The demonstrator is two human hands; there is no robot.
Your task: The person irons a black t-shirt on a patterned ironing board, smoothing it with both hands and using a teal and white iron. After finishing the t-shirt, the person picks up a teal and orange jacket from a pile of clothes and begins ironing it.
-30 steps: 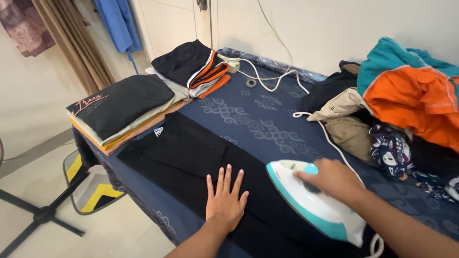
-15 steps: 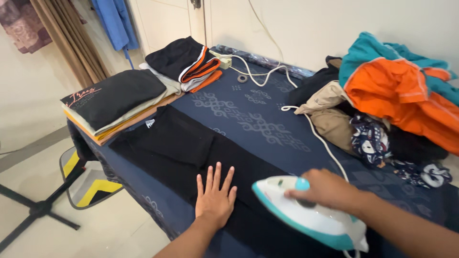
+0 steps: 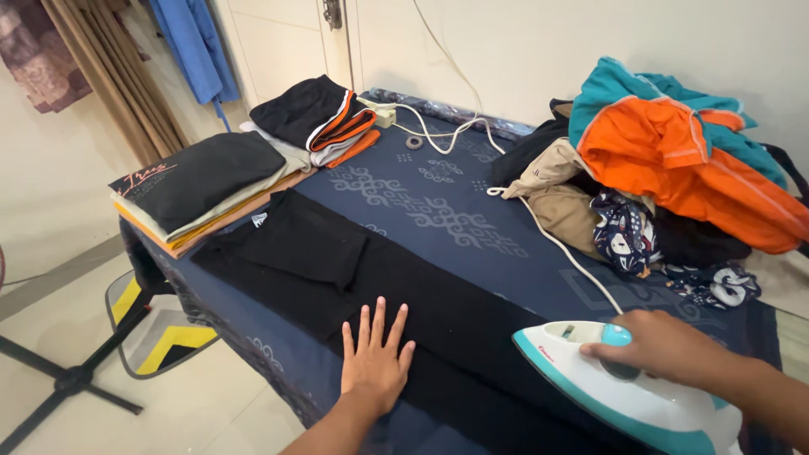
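Gripping the iron [image 3: 624, 392], the right hand [image 3: 666, 345] sits beside the flat, spread left hand [image 3: 375, 362] on black trousers [image 3: 337, 261].

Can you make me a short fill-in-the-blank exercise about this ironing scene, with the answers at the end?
1. The left hand lies flat on the ______ garment.
2. The right hand grips a white and teal ______.
3. The orange garment lies on the unfolded pile, on top of a ______ one.
4. The folded stacks sit at the ______ end of the table.

Answers: black; iron; teal; left
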